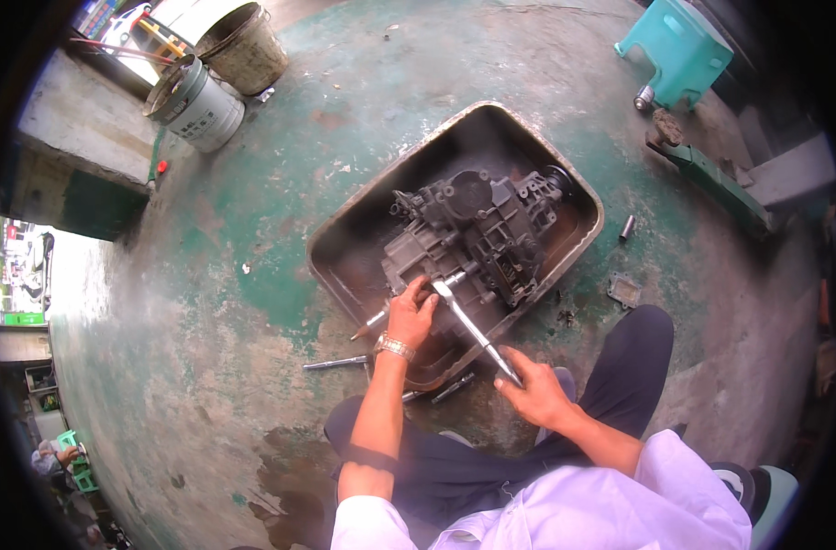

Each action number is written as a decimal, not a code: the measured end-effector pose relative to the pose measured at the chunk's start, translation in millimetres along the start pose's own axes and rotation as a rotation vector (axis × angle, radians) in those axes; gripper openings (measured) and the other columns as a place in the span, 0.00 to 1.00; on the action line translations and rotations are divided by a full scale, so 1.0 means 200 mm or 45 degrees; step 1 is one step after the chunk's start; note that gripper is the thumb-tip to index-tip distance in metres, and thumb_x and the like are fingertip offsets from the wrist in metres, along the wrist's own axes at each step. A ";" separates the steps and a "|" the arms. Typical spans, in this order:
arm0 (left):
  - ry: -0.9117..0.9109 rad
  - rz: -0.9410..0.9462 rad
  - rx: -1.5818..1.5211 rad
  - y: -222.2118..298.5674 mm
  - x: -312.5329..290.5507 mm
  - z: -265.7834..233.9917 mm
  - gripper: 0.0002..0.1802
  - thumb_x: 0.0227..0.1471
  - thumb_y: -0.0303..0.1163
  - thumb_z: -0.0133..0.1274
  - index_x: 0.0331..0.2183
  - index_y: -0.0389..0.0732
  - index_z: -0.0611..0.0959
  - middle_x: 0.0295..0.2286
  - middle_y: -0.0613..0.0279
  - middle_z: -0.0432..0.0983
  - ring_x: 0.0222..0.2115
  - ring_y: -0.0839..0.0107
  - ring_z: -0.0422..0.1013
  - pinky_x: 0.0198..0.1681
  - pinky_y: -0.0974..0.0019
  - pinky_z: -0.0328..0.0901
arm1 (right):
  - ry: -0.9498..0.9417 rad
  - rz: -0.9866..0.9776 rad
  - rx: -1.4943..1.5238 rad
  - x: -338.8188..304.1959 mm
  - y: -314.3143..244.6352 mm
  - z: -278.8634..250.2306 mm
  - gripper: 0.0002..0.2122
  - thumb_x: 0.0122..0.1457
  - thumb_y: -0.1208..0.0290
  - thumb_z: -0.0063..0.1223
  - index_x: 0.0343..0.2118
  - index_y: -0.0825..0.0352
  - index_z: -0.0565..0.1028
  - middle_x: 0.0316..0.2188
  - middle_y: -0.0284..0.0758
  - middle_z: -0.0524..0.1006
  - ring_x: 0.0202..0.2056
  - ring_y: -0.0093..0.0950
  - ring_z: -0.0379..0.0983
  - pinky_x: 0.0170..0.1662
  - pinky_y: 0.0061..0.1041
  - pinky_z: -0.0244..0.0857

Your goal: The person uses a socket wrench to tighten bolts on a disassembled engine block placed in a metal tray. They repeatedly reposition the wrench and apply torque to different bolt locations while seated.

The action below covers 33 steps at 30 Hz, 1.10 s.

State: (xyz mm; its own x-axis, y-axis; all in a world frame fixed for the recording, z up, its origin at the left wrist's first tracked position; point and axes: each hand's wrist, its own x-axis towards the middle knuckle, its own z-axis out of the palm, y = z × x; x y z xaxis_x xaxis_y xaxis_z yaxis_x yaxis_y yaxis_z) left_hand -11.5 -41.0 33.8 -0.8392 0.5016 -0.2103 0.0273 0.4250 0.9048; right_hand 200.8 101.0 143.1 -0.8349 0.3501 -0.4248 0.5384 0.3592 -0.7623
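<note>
A grey metal gearbox-like casing (pixel 473 197) lies in a deep, dirty metal tray (pixel 496 137) on the floor before me. My right hand (pixel 535 394) is closed round the handle end of a silver ratchet wrench (pixel 473 327), which slants across the tray's near side. At the wrench's head, my left hand (pixel 412 310) has its fingers curled with thumb and fingertips against it. From that head a short silver socket piece (pixel 456 278) points at the casing; its far end's contact is hard to make out. Beside my left wrist, a pointed metal rod (pixel 370 324) crosses the rim.
Metal bars (pixel 335 363) lie by the tray's near edge. To its right are a loose socket (pixel 627 227) and a square metal plate (pixel 624 290). A turquoise stool (pixel 679 50), a green metal beam (pixel 716 183) and two buckets (pixel 203 110) stand farther off.
</note>
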 end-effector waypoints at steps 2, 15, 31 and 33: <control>0.016 0.047 0.057 0.01 0.00 0.00 0.24 0.49 0.25 0.60 0.50 0.36 0.77 0.36 0.50 0.82 0.37 0.67 0.79 0.43 0.65 0.71 | 0.076 -0.243 0.010 0.07 -0.17 -0.08 0.16 0.55 0.72 0.57 0.46 0.71 0.75 0.27 0.45 0.79 0.29 0.28 0.77 0.36 0.29 0.70; 0.059 0.001 -0.172 -0.01 0.00 0.04 0.26 0.42 0.23 0.66 0.46 0.33 0.79 0.35 0.60 0.82 0.37 0.77 0.75 0.43 0.68 0.70 | 0.181 -0.361 -0.242 1.13 -0.82 -0.08 0.18 0.58 0.54 0.52 0.32 0.68 0.78 0.28 0.46 0.79 0.35 0.49 0.75 0.39 0.40 0.67; -0.044 0.062 -0.127 -0.10 0.01 0.02 0.39 0.37 0.21 0.67 0.54 0.34 0.73 0.35 0.52 0.81 0.32 0.75 0.77 0.36 0.69 0.73 | 0.077 -0.063 0.278 0.05 -0.06 -0.16 0.11 0.58 0.75 0.53 0.43 0.73 0.77 0.24 0.40 0.79 0.24 0.23 0.76 0.31 0.23 0.68; -0.038 0.116 -0.113 -0.07 0.00 0.01 0.39 0.37 0.22 0.68 0.54 0.34 0.73 0.35 0.51 0.81 0.32 0.74 0.77 0.36 0.69 0.73 | 0.063 0.124 0.121 0.05 0.13 -0.06 0.14 0.58 0.72 0.53 0.46 0.70 0.76 0.26 0.40 0.80 0.28 0.28 0.77 0.34 0.28 0.69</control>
State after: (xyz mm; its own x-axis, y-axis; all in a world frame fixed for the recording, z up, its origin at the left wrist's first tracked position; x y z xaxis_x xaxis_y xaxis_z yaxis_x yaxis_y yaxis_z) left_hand -11.7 -45.1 20.8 -0.8187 0.5580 -0.1356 0.0534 0.3090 0.9496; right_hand 208.3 124.2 126.1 -0.7713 0.4224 -0.4761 0.6013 0.2384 -0.7626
